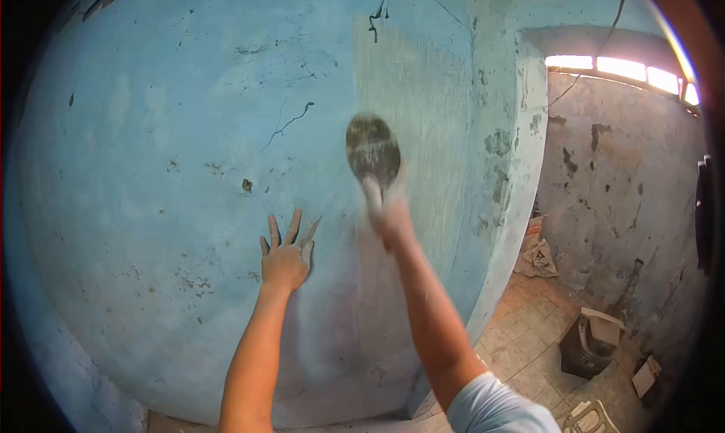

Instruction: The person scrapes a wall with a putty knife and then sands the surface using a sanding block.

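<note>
Clamped near its lower end by the right-hand grip, the blurred oval-headed hand tool, before the painted wall, looks light and stiff, likely best held there, while the left-hand grip spreads apart against the wall.

We're inside a worn building here, a room under repair by the look of it: cracked blue wall left of the doorway, pale streaked band nearer it; and through that doorway, a crumpled sack, dark bin, tiled floor, blotched plaster!
</note>
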Demonstrator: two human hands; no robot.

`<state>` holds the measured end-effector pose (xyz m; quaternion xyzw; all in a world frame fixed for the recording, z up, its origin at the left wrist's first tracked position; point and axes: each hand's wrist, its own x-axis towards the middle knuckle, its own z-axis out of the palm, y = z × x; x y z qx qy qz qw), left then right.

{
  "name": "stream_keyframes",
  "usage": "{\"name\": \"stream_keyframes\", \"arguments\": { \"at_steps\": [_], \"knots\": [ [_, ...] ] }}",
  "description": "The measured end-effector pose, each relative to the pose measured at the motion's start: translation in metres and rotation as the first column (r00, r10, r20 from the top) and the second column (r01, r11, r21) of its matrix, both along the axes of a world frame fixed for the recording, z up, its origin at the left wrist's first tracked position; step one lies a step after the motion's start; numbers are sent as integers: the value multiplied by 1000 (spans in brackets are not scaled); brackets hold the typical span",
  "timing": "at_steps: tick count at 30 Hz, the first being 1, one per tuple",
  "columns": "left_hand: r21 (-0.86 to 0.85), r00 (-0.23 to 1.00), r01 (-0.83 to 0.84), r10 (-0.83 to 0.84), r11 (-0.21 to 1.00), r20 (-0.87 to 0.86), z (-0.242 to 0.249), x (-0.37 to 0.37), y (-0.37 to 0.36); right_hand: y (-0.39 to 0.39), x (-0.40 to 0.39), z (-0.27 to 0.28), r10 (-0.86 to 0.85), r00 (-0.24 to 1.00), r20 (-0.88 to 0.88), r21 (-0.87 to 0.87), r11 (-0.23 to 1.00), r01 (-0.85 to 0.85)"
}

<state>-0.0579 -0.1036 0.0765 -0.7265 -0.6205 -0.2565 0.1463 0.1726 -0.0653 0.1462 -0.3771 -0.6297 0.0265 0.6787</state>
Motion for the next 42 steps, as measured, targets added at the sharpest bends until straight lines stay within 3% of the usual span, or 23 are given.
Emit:
{"name": "stream_keyframes", "arguments": {
  "at_steps": [2, 6, 9, 10, 12, 14, 16, 21, 23, 26, 28, 31, 32, 33, 36, 40, 42],
  "knots": [
    [-3, 1000, 3, -3, 1000, -5, -3, 0, 0, -24, 3, -88, 8, 998, 66, -28, 1000, -7],
    [25, 1000, 2, -1, 1000, -18, -3, -1, 5, -62, 4, -221, 69, 997, -22, -267, 961, -72],
    [26, 999, -9, 10, 1000, -30, -6, 1, 7, -63, 3, -228, 51, 998, 21, -250, 967, -45],
    [25, 999, -15, 15, 1000, -28, -6, 1, 8, -61, 1, -200, 44, 998, 55, -118, 992, -37],
    [15, 1000, 2, -1, 1000, -13, -5, 0, 4, -46, -2, -133, 41, 999, -14, -106, 993, -43],
    [11, 1000, 14, -14, 1000, -2, -3, 0, 4, -16, 1, -52, -8, 999, 46, 65, 998, 5],
    [8, 1000, 16, -16, 1000, 4, -4, -1, 4, -29, -7, 48, -31, 999, 6, -93, 995, 32],
    [38, 1000, 6, -6, 999, 1, -7, 0, 8, 6, -13, 217, -211, 971, 110, 69, 976, 205],
    [29, 1000, 4, -4, 1000, 5, -6, -1, 7, -47, -23, 253, 0, 1000, 6, -221, 975, 1],
    [-7, 1000, 4, -4, 1000, 14, -1, 0, 2, -58, -21, 263, 80, 996, -48, -272, 958, -90],
    [-9, 1000, 10, -10, 1000, 11, 0, -1, -1, -7, -8, 233, -64, 996, 59, -92, 993, 69],
    [5, 1000, 0, 0, 1000, -2, -2, -1, 1, 11, -1, 143, -176, 978, 110, -28, 983, 180],
    [-3, 1000, 3, -3, 1000, -3, -3, 0, 1, -13, -6, 101, -31, 1000, 3, -54, 998, 31],
    [-10, 1000, 5, -5, 1000, -7, -4, -1, 1, -20, -4, 59, 14, 1000, -3, -46, 999, -14],
    [-5, 1000, 3, -3, 1000, -14, -6, 0, 3, -22, 4, -84, 13, 999, 48, -13, 1000, -13],
    [4, 1000, 14, -14, 1000, 8, -3, 0, 2, -69, 10, -241, 52, 999, 14, -300, 953, -45],
    [4, 1000, 19, -19, 1000, 1, -5, 0, 2, -85, 7, -266, 79, 996, -39, -300, 950, -87]
  ]
}}
